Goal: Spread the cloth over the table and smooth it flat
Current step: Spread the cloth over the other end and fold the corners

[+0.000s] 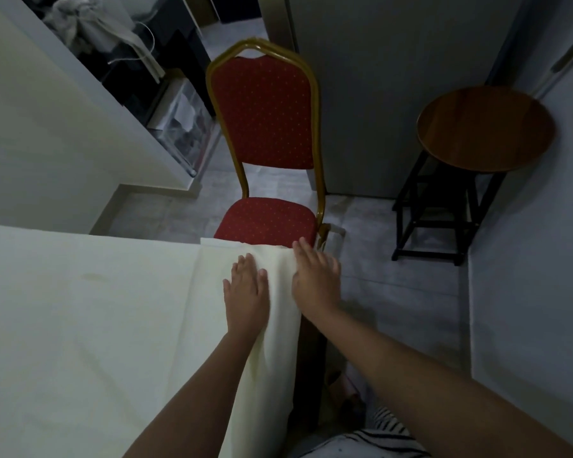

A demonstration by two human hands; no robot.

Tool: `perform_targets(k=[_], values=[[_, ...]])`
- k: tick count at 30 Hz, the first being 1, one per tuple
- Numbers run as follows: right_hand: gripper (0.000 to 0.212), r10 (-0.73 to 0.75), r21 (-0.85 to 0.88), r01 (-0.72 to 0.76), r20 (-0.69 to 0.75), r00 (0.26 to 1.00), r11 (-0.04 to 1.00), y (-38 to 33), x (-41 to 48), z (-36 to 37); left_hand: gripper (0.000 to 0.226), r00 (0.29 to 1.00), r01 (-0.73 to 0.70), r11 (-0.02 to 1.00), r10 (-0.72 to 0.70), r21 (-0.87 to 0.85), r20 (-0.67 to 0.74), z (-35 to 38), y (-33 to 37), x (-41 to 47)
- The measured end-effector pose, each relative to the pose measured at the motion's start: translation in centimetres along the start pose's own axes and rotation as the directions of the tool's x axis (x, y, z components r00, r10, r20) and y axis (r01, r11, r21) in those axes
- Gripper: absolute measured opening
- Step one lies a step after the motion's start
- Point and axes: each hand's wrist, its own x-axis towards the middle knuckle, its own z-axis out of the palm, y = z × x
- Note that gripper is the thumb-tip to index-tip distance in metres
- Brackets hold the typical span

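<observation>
Cloth risk: the cream cloth (96, 309) lay over the table, which it hid. Its right end sat doubled in a strip, and an outward push there would probably have dragged it off the edge or pressed the fold in.
Chair risk: the red banquet chair (265, 117) stood against the far edge, and its seat could have snagged the cloth's corner.
Hand risk: the left hand (245, 292) and right hand (315, 279) both pressed flat on the strip with fingers straight, grasping nothing. The right hand lay at the very edge and might have slipped off.
Cloths: one.
Chairs: one.
Round wooden stools (483, 127): one, well apart.
Hands: two.
</observation>
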Motion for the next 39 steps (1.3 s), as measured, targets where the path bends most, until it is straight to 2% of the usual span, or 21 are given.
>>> perform_targets(k=[2, 4, 7, 10, 14, 19, 23, 25, 27, 28, 29, 31, 33, 36, 39], values=[[0.052, 0.129, 0.037, -0.129, 0.016, 0.992, 0.991, 1.0, 0.9, -0.2, 0.054, 0.999, 0.040, 0.999, -0.041, -0.031, -0.034, 0.6, 1.0, 0.0], [0.037, 0.169, 0.047, -0.172, 0.068, 0.983, 0.984, 1.3, 1.8, -0.3, 0.054, 0.997, 0.066, 0.997, -0.068, -0.046, -0.047, 1.1, 1.7, -0.2], [0.022, 0.122, 0.112, -0.128, 0.058, 0.991, 0.985, 0.8, 2.3, -0.2, 0.053, 0.995, 0.088, 0.993, -0.092, -0.075, -0.049, 1.4, 1.7, -0.3], [0.021, 0.032, 0.160, -0.025, -0.038, 0.999, 0.987, 0.3, 1.9, -0.1, 0.052, 0.992, 0.098, 0.990, -0.105, -0.097, -0.064, 1.3, 1.7, -0.4], [0.020, -0.038, 0.161, 0.053, -0.096, 0.995, 0.985, 0.4, 1.6, -0.3, 0.052, 0.988, 0.125, 0.988, -0.133, -0.094, -0.085, 1.3, 2.0, -0.7], [0.018, -0.092, 0.168, 0.107, -0.093, 0.991, 0.980, 0.3, 2.8, -1.2, 0.050, 0.982, 0.144, 0.980, -0.159, -0.137, -0.102, 1.1, 2.2, -1.0], [0.015, -0.131, 0.265, 0.163, -0.134, 0.982, 0.950, -0.9, 4.0, -2.0, 0.044, 0.976, 0.112, 0.989, -0.127, -0.093, -0.175, 0.7, 2.2, -1.4], [0.018, -0.188, 0.340, 0.194, -0.050, 0.981, 0.920, -1.7, 4.6, -2.4, 0.046, 0.975, 0.109, 0.992, -0.120, -0.066, -0.187, 0.6, 2.2, -1.5], [0.021, -0.207, 0.409, 0.137, 0.133, 0.969, 0.902, -2.0, 5.2, -2.5, 0.048, 0.976, 0.134, 0.989, -0.142, -0.054, -0.168, 0.8, 2.2, -1.8], [0.023, -0.176, 0.457, 0.048, 0.241, 0.954, 0.888, -2.1, 5.5, -2.5, 0.047, 0.975, 0.155, 0.986, -0.164, -0.065, -0.151, 1.0, 2.3, -1.9], [0.023, -0.122, 0.526, -0.080, 0.339, 0.933, 0.847, -2.1, 5.6, -2.5, 0.047, 0.972, 0.181, 0.979, -0.192, -0.091, -0.135, 1.1, 2.4, -2.1], [0.021, 0.005, 0.628, -0.344, 0.476, 0.879, 0.699, -2.4, 5.7, -2.6, 0.047, 0.956, 0.246, 0.955, -0.266, -0.163, -0.120, 1.3, 2.6, -2.1], [0.016, 0.114, 0.619, -0.480, 0.535, 0.837, 0.622, -2.5, 5.5, -2.4, 0.048, 0.939, 0.299, 0.930, -0.326, -0.212, -0.106, 1.3, 2.8, -2.0], [0.007, 0.181, 0.565, -0.496, 0.520, 0.835, 0.659, -2.5, 5.5, -2.2, 0.051, 0.933, 0.308, 0.925, -0.339, -0.223, -0.121, 1.2, 2.8, -2.1], [0.006, 0.104, 0.524, -0.380, 0.479, 0.871, 0.762, -2.8, 5.3, -2.3, 0.053, 0.922, 0.328, 0.918, -0.362, -0.223, -0.135, 1.4, 2.5, -2.3]])
